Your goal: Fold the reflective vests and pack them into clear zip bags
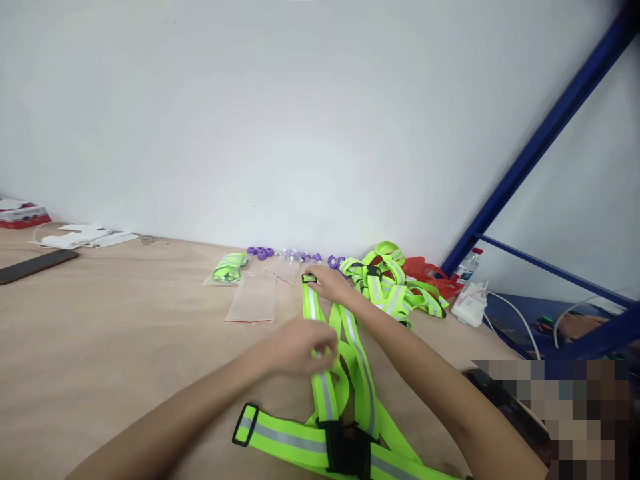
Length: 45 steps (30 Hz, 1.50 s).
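Observation:
A neon-green reflective harness [360,353] with grey stripes lies stretched over the table, its black buckle [347,450] near the bottom edge. To the left of the buckle sticks out a strap end with a black slider [245,425]. My right hand [327,283] grips the far end of one strap, by a small black slider [309,279]. Above the middle of that strap is my left hand [303,347], its fingers curled but smeared by motion. Green shows between its thumb and fingers; whether it holds the strap I cannot tell.
More green straps [395,293] are heaped at the right, before a red bag [430,273] and a bottle [467,267]. Near the wall lie a packed bag [227,268], a flat clear bag [253,298] and purple rolls [261,253]. A phone [40,265] lies left.

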{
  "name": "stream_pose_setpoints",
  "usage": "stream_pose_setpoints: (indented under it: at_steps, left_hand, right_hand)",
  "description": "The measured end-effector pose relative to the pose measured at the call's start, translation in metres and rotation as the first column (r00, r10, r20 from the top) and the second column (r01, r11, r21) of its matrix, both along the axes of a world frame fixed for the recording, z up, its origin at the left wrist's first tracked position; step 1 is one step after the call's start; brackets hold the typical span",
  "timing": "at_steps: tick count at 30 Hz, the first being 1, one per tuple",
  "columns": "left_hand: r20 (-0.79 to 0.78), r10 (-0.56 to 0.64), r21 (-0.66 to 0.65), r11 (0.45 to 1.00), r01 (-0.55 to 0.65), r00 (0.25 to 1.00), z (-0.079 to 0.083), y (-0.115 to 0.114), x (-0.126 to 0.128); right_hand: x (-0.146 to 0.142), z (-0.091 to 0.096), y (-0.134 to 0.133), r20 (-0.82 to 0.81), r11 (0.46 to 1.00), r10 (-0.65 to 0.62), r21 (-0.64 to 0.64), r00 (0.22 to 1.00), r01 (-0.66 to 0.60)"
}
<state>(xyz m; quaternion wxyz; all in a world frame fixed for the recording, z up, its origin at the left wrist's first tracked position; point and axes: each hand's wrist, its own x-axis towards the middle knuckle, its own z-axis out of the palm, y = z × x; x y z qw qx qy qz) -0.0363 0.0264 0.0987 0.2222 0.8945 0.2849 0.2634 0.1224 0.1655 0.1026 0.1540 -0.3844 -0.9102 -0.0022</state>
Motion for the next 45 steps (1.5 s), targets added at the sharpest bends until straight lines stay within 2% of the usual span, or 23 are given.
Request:
stream_pose_setpoints:
  at_steps: [1, 2, 3, 4, 6, 8, 11, 17, 22, 27, 31, 35, 39, 41, 45]
  left_hand:
    - [-0.084, -0.178, 0.09, 0.978, 0.186, 0.98, -0.008, -0.018, 0.011]
    - [-0.168, -0.339, 0.158, 0.918, 0.365, 0.926, -0.019, -0.034, 0.021]
    - [-0.224, -0.448, 0.207, 0.846, 0.491, 0.866, -0.03, -0.047, 0.03]
    - [-0.267, -0.514, 0.242, 0.783, 0.573, 0.815, -0.042, -0.056, 0.038]
    - [-0.331, -0.561, 0.282, 0.709, 0.646, 0.759, -0.063, -0.065, 0.048]
    - [-0.352, -0.572, 0.29, 0.687, 0.667, 0.741, -0.077, -0.065, 0.052]
    - [-0.299, -0.597, 0.235, 0.71, 0.664, 0.745, -0.084, -0.06, 0.052]
    - [-0.186, -0.65, 0.079, 0.738, 0.671, 0.737, -0.08, -0.059, 0.052]
    - [-0.172, -0.652, 0.056, 0.742, 0.668, 0.738, -0.081, -0.058, 0.051]
    - [-0.154, -0.668, 0.015, 0.735, 0.677, 0.728, -0.079, -0.057, 0.05]
    - [-0.124, -0.674, 0.006, 0.733, 0.68, 0.728, -0.08, -0.058, 0.05]
    - [-0.133, -0.666, 0.0, 0.741, 0.672, 0.734, -0.083, -0.061, 0.051]
    - [-0.124, -0.663, -0.029, 0.746, 0.665, 0.738, -0.079, -0.063, 0.05]
    - [-0.109, -0.661, -0.055, 0.75, 0.659, 0.743, -0.073, -0.064, 0.049]
    - [-0.057, -0.633, -0.135, 0.771, 0.623, 0.772, -0.064, -0.067, 0.043]
  right_hand:
    - [-0.001, -0.001, 0.001, -0.004, 1.0, 0.002, -0.005, 1.0, -0.002]
    - [-0.002, -0.002, 0.002, -0.008, 1.0, 0.005, -0.01, 1.0, -0.005]
    - [-0.003, -0.002, 0.003, -0.011, 1.0, 0.01, -0.014, 1.0, -0.01]
    - [-0.004, -0.003, 0.004, -0.014, 1.0, 0.015, -0.016, 1.0, -0.015]
    - [-0.005, -0.003, 0.004, -0.02, 1.0, 0.024, -0.017, 1.0, -0.025]
    - [-0.006, -0.002, 0.004, -0.027, 0.999, 0.028, -0.016, 0.999, -0.028]
    - [-0.006, 0.002, 0.007, -0.046, 1.0, 0.019, -0.018, 0.999, -0.02]
    - [-0.007, 0.008, 0.022, -0.096, 0.999, -0.025, -0.04, 0.995, 0.021]
    - [-0.018, 0.007, 0.023, -0.064, 0.998, -0.018, -0.064, 0.998, 0.014]
    - [-0.023, -0.008, 0.02, -0.011, 0.995, -0.03, -0.098, 0.999, 0.029]
    - [-0.015, -0.016, 0.022, 0.044, 0.987, -0.046, -0.153, 0.998, 0.052]
    - [0.005, -0.008, 0.021, 0.098, 0.973, -0.079, -0.208, 0.992, 0.098]
    - [0.028, -0.004, 0.009, 0.214, 0.942, -0.064, -0.309, 0.975, 0.13]
    - [0.037, -0.008, -0.004, 0.269, 0.928, -0.05, -0.343, 0.962, 0.144]
    - [0.051, -0.023, -0.034, 0.293, 0.929, -0.061, -0.333, 0.954, 0.162]
